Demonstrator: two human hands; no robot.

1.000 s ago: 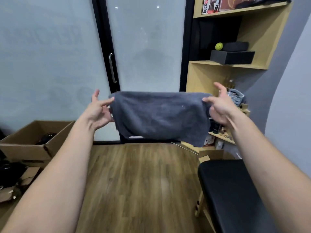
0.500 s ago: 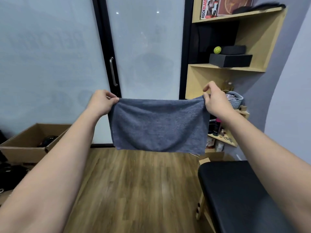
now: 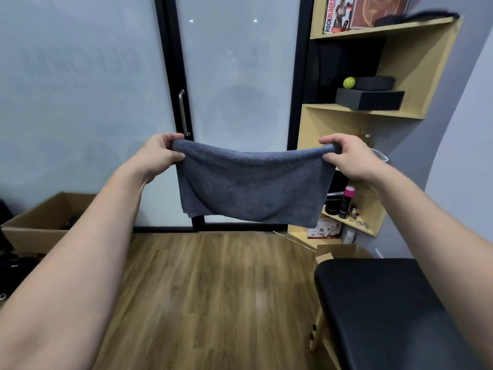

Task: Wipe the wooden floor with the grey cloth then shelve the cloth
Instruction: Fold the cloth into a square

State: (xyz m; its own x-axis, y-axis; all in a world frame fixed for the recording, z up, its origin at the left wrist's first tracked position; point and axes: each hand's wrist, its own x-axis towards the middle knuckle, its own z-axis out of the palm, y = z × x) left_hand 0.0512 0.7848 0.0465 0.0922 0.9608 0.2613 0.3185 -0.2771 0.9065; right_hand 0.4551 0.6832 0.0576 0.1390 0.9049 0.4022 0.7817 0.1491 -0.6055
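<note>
Grey cloth [image 3: 253,188] stretched mid-air above wooden floor [image 3: 213,289], left hand [image 3: 160,153] grip and right hand [image 3: 349,156] grip each pinching 1 top corner, "ROCKBLADES" box [image 3: 336,13] on shelf [image 3: 384,28] at 1 o'clock, black bench [image 3: 394,311] at 4 o'clock, cardboard box [image 3: 40,222] at 9 o'clock.

grey cloth [image 3: 253,188] | folded double, hanging spread in mid-air | well above wooden floor [image 3: 213,289]

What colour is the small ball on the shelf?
Yellow-green ball, beside the black box; the head view shows it.
</note>
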